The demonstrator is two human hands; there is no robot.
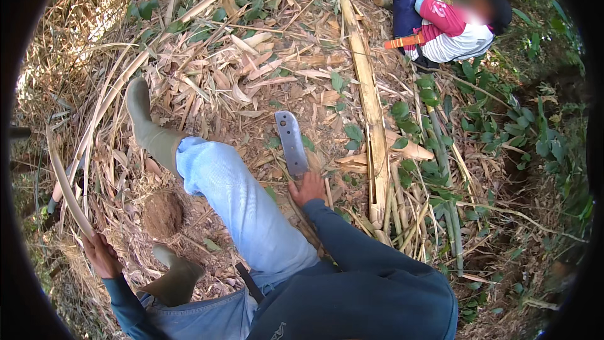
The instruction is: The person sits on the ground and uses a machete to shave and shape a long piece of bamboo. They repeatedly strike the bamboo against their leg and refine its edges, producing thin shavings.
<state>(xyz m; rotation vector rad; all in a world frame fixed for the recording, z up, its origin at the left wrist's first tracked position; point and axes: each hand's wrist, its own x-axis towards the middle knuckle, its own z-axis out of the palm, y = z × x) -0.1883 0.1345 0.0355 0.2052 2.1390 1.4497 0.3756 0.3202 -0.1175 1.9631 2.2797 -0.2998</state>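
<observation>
Left hand (103, 255) has its fingers closed round a pale curved strip (63, 181), while a holed machete (292, 143) points forward from the nearer right hand (307, 188), fingers over its base (can't tell if gripping), just left of the split bamboo pole (365, 82).

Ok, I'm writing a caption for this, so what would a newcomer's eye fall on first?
Probably the broad grey blade near the centre, with the right hand at its lower end. Next might come the long, pale curved strip in the left hand, at the lower left. Then the person in a pink and white top at the upper right, beyond a long, split yellowish pole.
</observation>
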